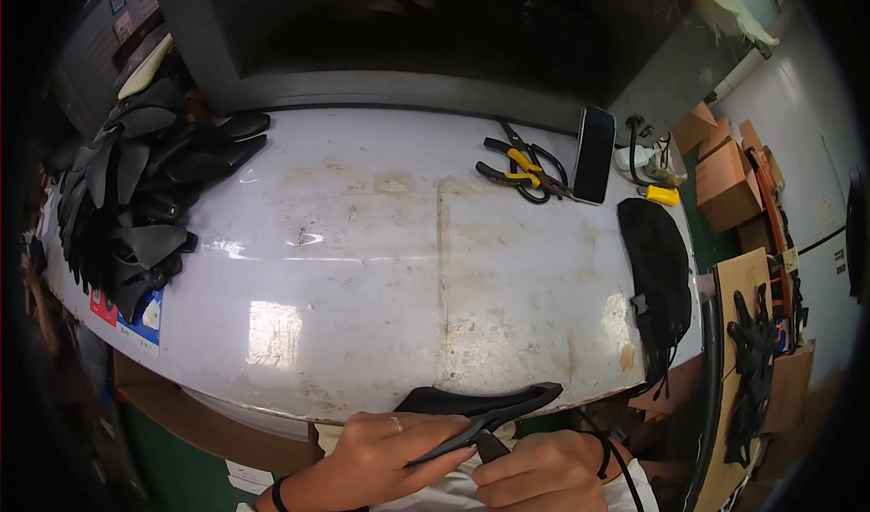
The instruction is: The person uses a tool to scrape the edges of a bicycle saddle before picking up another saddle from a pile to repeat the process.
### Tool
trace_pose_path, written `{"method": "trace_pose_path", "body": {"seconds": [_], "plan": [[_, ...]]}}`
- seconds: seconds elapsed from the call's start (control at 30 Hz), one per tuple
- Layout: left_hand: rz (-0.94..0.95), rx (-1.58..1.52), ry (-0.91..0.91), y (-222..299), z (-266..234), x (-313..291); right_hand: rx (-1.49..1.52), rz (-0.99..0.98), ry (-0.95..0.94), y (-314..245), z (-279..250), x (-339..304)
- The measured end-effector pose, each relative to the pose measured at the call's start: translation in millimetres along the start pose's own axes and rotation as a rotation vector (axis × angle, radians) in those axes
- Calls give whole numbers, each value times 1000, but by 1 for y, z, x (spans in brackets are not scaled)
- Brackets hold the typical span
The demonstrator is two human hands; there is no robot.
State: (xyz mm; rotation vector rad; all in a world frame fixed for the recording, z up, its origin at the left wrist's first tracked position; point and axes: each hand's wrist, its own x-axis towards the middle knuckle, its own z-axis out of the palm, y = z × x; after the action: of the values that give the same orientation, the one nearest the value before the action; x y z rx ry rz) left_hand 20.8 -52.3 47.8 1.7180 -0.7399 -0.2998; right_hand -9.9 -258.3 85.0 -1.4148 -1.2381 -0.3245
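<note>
At the table's near edge, my left hand [391, 453], with a ring on one finger, pinches a long black moulded piece [512, 410] between thumb and fingers. Its narrow end points right, above my right hand. Close against its far side is another black curved shape [435, 398]; whether it belongs to the same piece I cannot tell. My right hand [541, 471] is closed in a fist just to the right. From the fist a short, dark, flat-ended object [491, 446] sticks out towards the piece; the rest of it is hidden by my fingers.
A heap of similar black pieces [136, 172] covers the left of the white table [362, 285]. Yellow-and-black pliers [517, 175], scissors [546, 163], a phone [594, 154] and a black pouch [654, 276] lie on the right. Cardboard boxes [729, 186] stand beyond.
</note>
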Motion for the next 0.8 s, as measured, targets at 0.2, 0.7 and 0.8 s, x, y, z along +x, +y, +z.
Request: {"method": "trace_pose_path", "body": {"seconds": [0.2, 0.7, 0.8], "plan": [[12, -35, -11, 10, 3, 12, -121, -88, 553, 12, 39, -43], [-16, 494, -199, 37, 4, 8, 125, -147, 414, 16, 23, -36], [10, 665, -126, 44, -9, 2, 309, -300, 448, 7, 30, -43]]}}
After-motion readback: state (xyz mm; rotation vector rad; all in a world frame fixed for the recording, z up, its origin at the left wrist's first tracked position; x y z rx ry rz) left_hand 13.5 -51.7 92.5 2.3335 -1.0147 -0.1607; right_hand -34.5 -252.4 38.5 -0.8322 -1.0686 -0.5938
